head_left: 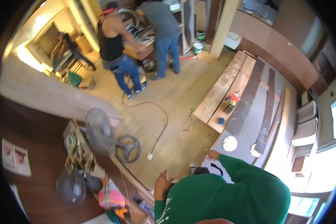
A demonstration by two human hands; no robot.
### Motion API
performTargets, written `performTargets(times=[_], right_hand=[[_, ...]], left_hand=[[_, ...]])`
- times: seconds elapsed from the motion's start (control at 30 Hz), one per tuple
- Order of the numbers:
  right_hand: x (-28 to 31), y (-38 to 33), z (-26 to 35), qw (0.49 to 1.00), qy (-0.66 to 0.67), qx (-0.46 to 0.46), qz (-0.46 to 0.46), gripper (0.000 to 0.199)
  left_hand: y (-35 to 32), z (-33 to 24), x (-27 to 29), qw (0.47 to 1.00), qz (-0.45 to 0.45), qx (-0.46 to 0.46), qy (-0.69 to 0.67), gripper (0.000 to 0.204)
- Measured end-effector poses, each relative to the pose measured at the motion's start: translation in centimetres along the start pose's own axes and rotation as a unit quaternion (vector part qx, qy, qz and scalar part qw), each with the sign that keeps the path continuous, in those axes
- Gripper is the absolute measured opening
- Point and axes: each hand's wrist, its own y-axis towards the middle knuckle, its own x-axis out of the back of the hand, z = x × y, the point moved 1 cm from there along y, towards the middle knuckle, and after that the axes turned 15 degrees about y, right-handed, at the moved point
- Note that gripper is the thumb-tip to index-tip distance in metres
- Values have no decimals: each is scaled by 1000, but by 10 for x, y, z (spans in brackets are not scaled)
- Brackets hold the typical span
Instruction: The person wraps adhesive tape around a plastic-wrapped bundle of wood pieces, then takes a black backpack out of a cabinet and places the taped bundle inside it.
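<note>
My left hand [162, 184] is raised at the lower middle with its fingers apart and holds nothing that I can see. My right hand [212, 154] reaches across in front of my green sleeve [246, 168], by the near left edge of a grey-topped worktable [246, 136]. Its fingers stretch out, and nothing shows in them. A black strap [217, 170] curves just below it. On the tabletop, two pale round lumpy things [230, 143] lie close by. Long dark strips [248, 97] run away from me along the top.
Planks [222, 89] hold a red-topped container [234, 98] and a blue cap [221, 120]. A cable [164, 112] crosses the floor near a three-spoked round base [127, 149] and a fan [100, 128]. Two people [114, 41] work at a cluttered bench [143, 48]; another is farther back.
</note>
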Motion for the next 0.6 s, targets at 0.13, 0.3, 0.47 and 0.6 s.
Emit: performTargets(times=[0.13,0.3,0.47,0.6], right_hand=[[48,11,6,992,117,-9,-46,89],[46,29,-17,982,160,-76,-72,87],[24,20,6,983,130,-131,-14,91],[30,37,54,983,125,-135,-27,68]], left_hand=[[60,-63,44,973,107,-127,-157,78],[126,-30,66,970,194,-94,111,83],[242,30,82,972,189,-84,115,82],[327,14,158,966,115,-140,186,82]])
